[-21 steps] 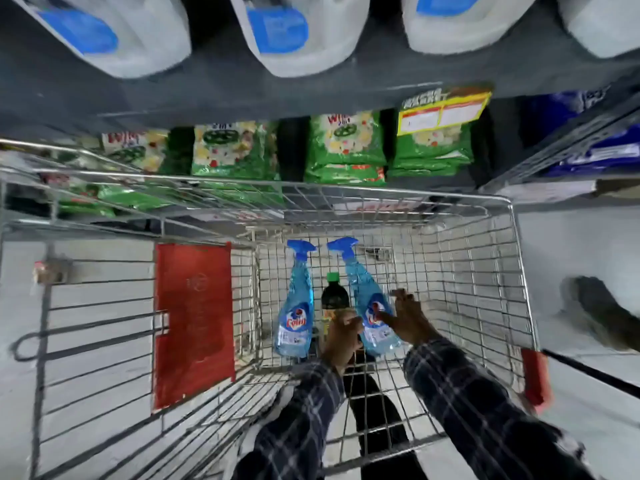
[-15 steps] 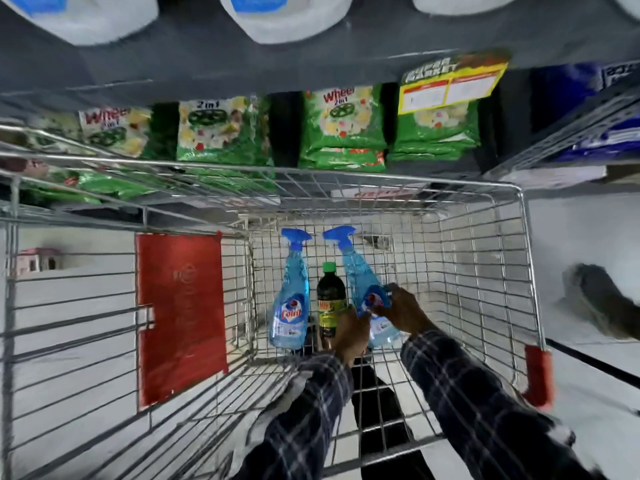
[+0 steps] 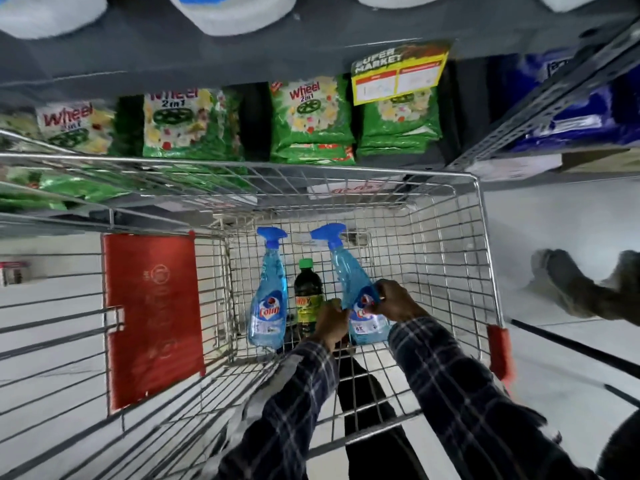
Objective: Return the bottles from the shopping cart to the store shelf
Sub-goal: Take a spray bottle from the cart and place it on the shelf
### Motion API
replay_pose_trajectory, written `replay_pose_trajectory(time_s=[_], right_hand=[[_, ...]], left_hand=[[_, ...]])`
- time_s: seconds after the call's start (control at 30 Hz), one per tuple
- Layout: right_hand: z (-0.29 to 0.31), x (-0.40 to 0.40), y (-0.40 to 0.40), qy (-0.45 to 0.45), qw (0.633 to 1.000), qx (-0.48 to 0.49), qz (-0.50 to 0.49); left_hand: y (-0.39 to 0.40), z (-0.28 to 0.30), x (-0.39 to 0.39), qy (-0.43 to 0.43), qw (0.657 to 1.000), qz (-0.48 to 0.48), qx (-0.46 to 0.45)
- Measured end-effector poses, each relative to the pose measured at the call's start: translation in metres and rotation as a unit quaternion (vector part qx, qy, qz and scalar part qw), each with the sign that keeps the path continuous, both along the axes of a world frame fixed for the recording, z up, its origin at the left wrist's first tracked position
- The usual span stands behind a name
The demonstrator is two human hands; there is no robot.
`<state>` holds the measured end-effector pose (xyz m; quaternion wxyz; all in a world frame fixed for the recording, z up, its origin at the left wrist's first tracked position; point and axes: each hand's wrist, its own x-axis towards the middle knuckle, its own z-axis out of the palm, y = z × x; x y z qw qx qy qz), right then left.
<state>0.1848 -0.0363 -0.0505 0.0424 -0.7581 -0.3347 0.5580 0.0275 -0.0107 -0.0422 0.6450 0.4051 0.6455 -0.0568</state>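
Note:
Three bottles lie on the floor of the wire shopping cart point(image 3: 483, 258). A blue spray bottle point(image 3: 269, 299) lies on the left, untouched. A dark bottle with a green cap point(image 3: 306, 289) lies in the middle, and my left hand point(image 3: 331, 323) is wrapped around its lower part. On the right is a second blue spray bottle point(image 3: 346, 275); my right hand point(image 3: 393, 301) grips its labelled body. Both spray heads point toward the store shelf point(image 3: 242, 64).
Green detergent packs point(image 3: 311, 119) fill the shelf level in front of the cart, white jugs point(image 3: 228, 12) stand above, blue packs point(image 3: 568, 109) at right. A red flap point(image 3: 152, 317) hangs in the cart's left section. Another person's foot point(image 3: 581, 292) is on the floor at right.
Both hands have closed further around their bottles; the right spray bottle has tilted a little. The view has moved closer to the shelf.

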Motion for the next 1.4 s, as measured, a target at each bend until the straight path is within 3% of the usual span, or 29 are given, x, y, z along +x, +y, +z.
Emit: replay_pose_trajectory(time_s=[0.2,0.37,0.53,0.7,0.8,0.97,1.07,1.17,1.4], right_hand=[[0.074,-0.015,-0.006,0.020,0.996,0.088,-0.017],[0.180,-0.042,0.005,0.080,0.973,0.214,-0.042],[0.299,-0.073,0.039,0.096,0.929,0.355,-0.038],[0.425,-0.083,0.079,0.120,0.863,0.490,-0.030],[0.505,-0.085,0.104,0.136,0.803,0.579,-0.037],[0.621,-0.073,0.141,0.152,0.715,0.681,-0.039],[0.658,-0.057,0.160,0.118,0.689,0.714,-0.037],[0.682,-0.037,0.186,0.098,0.689,0.717,-0.045],[0.705,0.004,0.244,0.103,0.704,0.698,-0.084]], left_hand=[[0.006,0.070,-0.031,-0.073,0.992,-0.043,0.088],[0.034,0.175,-0.075,-0.145,0.977,-0.032,0.153],[0.075,0.296,-0.122,-0.221,0.939,-0.045,0.259],[0.121,0.429,-0.140,-0.271,0.890,-0.058,0.363],[0.148,0.511,-0.137,-0.288,0.837,-0.056,0.461],[0.174,0.626,-0.117,-0.348,0.772,0.007,0.533],[0.189,0.661,-0.096,-0.371,0.745,0.030,0.554],[0.209,0.684,-0.071,-0.387,0.729,0.041,0.563],[0.268,0.700,-0.007,-0.395,0.751,0.061,0.525]])
